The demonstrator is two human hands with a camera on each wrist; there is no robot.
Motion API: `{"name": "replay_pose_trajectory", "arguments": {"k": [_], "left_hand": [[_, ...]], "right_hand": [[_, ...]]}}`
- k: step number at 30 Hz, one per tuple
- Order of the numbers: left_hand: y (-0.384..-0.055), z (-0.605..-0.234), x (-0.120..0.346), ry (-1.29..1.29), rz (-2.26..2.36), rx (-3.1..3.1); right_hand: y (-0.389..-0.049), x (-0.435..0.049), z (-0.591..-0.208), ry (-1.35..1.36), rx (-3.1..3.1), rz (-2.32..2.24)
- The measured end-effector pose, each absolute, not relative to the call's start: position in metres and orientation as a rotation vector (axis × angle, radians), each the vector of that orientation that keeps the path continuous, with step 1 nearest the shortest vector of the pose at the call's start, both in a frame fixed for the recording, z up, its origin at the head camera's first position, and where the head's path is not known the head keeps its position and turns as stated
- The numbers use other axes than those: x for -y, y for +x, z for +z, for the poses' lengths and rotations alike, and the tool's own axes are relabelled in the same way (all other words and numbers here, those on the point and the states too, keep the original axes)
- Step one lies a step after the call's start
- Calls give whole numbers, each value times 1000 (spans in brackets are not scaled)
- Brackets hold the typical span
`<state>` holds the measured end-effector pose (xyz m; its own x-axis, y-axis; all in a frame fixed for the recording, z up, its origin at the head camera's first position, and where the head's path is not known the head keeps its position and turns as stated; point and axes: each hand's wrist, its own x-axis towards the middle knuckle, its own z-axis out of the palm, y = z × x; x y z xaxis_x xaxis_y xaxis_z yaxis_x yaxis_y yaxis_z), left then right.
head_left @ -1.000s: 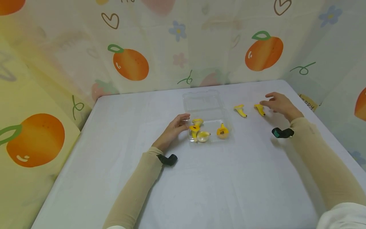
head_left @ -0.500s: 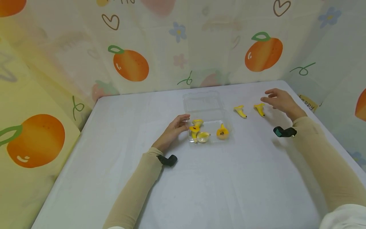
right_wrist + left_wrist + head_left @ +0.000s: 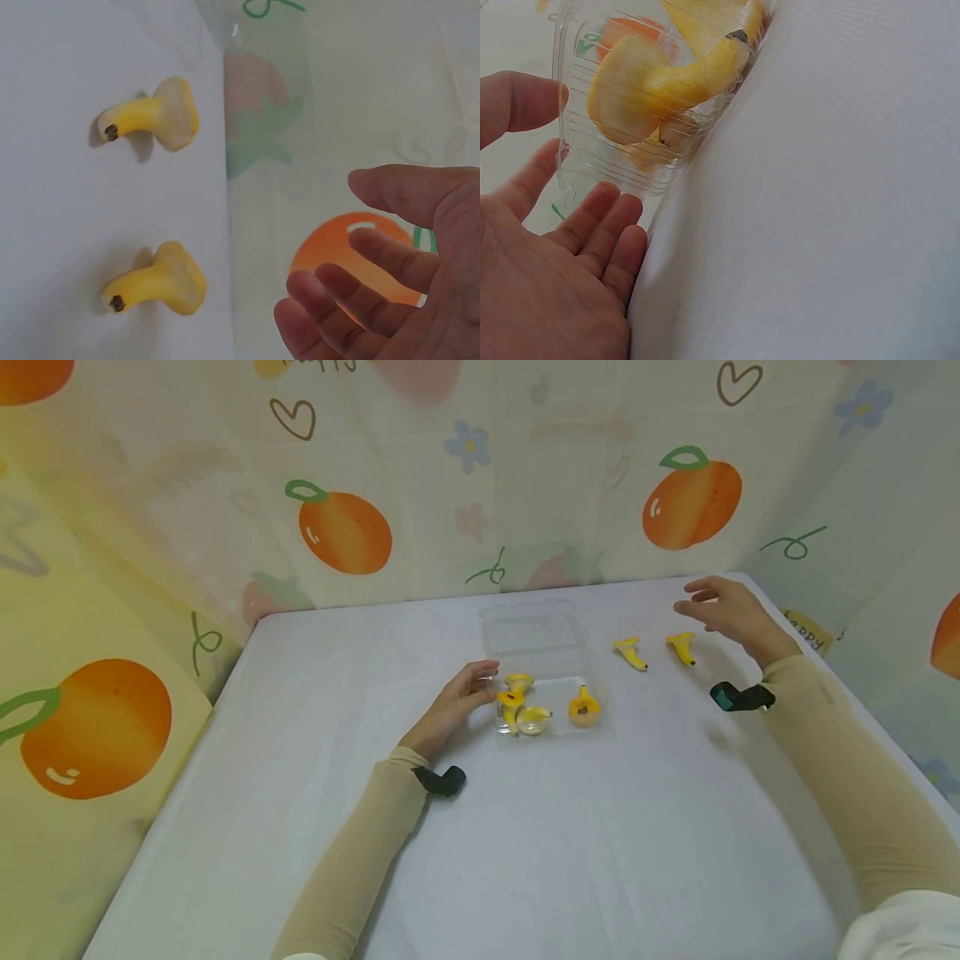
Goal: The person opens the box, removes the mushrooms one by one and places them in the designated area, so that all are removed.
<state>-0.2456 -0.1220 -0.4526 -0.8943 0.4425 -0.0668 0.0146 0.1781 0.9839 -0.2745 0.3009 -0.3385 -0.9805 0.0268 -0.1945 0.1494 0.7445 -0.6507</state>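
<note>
A clear plastic clamshell box (image 3: 555, 727) lies with its lid folded back on the white table. Inside are several yellow mushroom-shaped pieces (image 3: 584, 708), each with a flared cap and banana-like stem; one dark tip shows in the left wrist view. Two more, a left piece (image 3: 631, 653) and a right piece (image 3: 681, 647), lie outside the box to its right. My left hand (image 3: 450, 702) rests at the box's left side, thumb and index fingertips right at its rim (image 3: 561, 142). My right hand (image 3: 727, 612) hovers above and behind the right piece, fingers loosely spread, holding nothing.
White cloth covers the table (image 3: 525, 843). Behind it hangs a fruit-printed curtain (image 3: 525, 485), and similar printed cloth borders both sides. The raised lid (image 3: 534, 625) lies toward the back edge.
My right hand has lifted away from the right mushroom-shaped piece, moving back toward the far edge; that piece stays on the table. My left hand and the box hold their places.
</note>
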Motion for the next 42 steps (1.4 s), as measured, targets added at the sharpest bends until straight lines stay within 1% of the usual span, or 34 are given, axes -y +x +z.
{"name": "replay_pose_trajectory", "arguments": {"k": [13, 20, 42], "left_hand": [[-245, -451, 122, 449, 1788, -2100], [-246, -452, 123, 450, 1781, -2103], [-245, -449, 124, 439, 1771, -2089]], "right_hand": [[-277, -282, -320, 111, -2789, -1029], [-277, -274, -313, 47, -2805, -1030], [-278, -244, -302, -64, -2763, -1105]]}}
